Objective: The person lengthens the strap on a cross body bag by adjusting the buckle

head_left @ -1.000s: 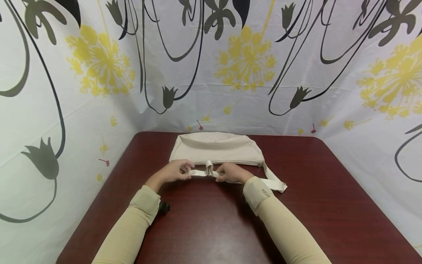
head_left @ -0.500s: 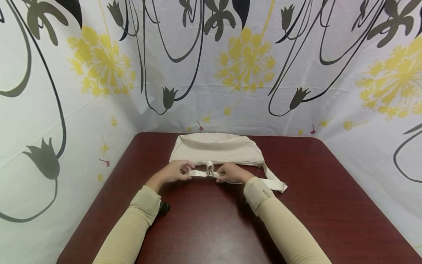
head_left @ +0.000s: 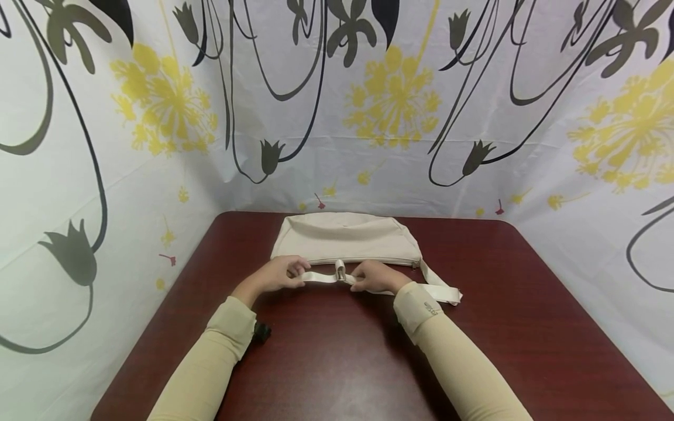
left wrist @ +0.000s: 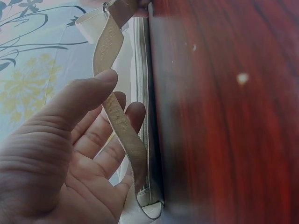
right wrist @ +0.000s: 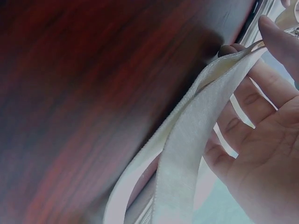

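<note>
A cream shoulder bag (head_left: 347, 237) lies at the far side of the table, its zipper edge facing me. Its webbing strap (head_left: 322, 277) stretches between my hands in front of the zipper. My left hand (head_left: 276, 273) pinches the strap between thumb and fingers, as the left wrist view shows. The right hand (head_left: 376, 276) pinches two layers of strap (right wrist: 187, 126) between thumb and fingertips. Between the hands a metal strap slider (head_left: 341, 272) sits with a small loop of webbing standing up from it. More strap (head_left: 442, 293) trails to the right of the bag.
The dark red wooden table (head_left: 337, 362) extends toward me. A small black object (head_left: 261, 332) shows beside my left cuff. Flower-printed white cloth (head_left: 389, 169) hangs behind the table and along both sides.
My right hand has shifted slightly to the right, and the slider with its loop has moved right too. The loop looks smaller. The left hand and bag stay nearly still.
</note>
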Tool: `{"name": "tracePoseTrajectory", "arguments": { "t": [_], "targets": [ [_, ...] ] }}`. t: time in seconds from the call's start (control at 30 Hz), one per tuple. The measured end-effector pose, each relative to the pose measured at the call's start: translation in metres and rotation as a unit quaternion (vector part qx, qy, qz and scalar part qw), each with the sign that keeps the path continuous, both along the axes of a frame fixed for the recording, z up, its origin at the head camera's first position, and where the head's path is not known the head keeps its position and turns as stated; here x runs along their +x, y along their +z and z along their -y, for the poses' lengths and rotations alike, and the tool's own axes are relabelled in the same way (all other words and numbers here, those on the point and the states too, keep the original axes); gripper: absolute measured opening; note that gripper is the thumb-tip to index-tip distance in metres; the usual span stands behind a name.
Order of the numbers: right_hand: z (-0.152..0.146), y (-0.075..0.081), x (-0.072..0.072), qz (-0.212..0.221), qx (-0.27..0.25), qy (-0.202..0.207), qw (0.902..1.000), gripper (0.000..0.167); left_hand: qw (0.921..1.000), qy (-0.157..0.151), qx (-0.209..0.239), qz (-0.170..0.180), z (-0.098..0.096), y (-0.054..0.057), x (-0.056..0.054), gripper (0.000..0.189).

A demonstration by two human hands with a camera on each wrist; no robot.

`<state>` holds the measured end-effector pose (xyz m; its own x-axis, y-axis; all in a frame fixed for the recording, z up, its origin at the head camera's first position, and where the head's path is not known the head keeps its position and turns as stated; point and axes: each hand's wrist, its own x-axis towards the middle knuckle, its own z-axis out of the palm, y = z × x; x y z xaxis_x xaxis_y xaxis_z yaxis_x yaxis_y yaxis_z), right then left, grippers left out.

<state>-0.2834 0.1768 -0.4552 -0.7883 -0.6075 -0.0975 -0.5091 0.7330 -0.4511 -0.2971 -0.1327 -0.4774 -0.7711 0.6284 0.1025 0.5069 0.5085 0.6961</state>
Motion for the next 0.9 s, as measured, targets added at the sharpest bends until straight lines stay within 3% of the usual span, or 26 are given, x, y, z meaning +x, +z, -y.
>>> {"name": "tracePoseTrajectory", "arguments": {
  "t": [0.73, 0.9],
  "targets": [
    [-0.011, 0.001, -0.002, -0.015, 0.01, 0.008, 0.9998, 0.012, 1.0, 0.005, 0.002, 0.003, 0.008, 0.0, -0.001, 0.035],
    [-0.027, 0.0, 0.0, -0.023, 0.021, -0.001, 0.9995, 0.027, 0.9999, 0.009, 0.007, 0.0, 0.013, -0.001, 0.0, 0.032]
  ]
}}
